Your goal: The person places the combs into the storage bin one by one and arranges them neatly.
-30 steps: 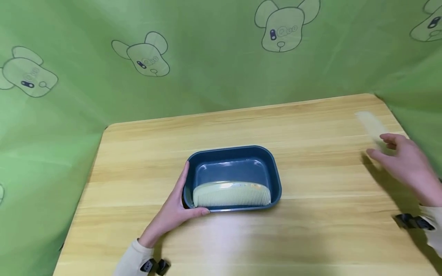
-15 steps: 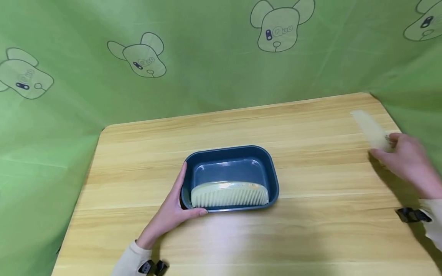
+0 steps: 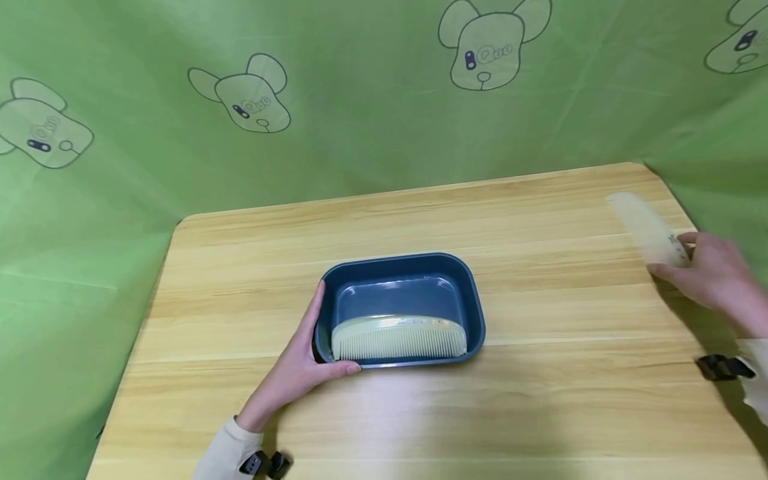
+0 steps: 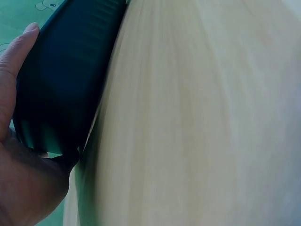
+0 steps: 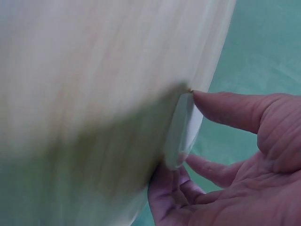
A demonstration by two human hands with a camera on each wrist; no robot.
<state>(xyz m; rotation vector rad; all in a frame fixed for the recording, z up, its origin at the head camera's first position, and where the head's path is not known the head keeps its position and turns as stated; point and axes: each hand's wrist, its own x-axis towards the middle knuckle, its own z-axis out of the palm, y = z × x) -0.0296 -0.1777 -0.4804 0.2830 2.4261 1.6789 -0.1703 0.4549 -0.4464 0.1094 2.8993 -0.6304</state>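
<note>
A dark blue rectangular plastic box [image 3: 399, 263] stands in the middle of the table. My left hand [image 3: 303, 350] holds its near left corner, the thumb over the front rim and the fingers along the left side. Inside the box, along the near wall, lies a pale green comb [image 3: 399, 339] with its teeth toward me. Over at the right edge of the table, my right hand [image 3: 717, 273] pinches the near end of a second pale comb [image 3: 648, 230]. That comb's teeth are blurred. In the right wrist view, this comb [image 5: 181, 129] shows end-on between thumb and fingers.
The light wooden table [image 3: 540, 400] has rounded far corners. A green cloth [image 3: 360, 153] with printed bear heads hangs behind it and on both sides. Black straps with small devices sit on both wrists.
My right hand has shifted slightly right along the second comb, baring more of its near end with dark marks. The left hand and the box stay in place.
</note>
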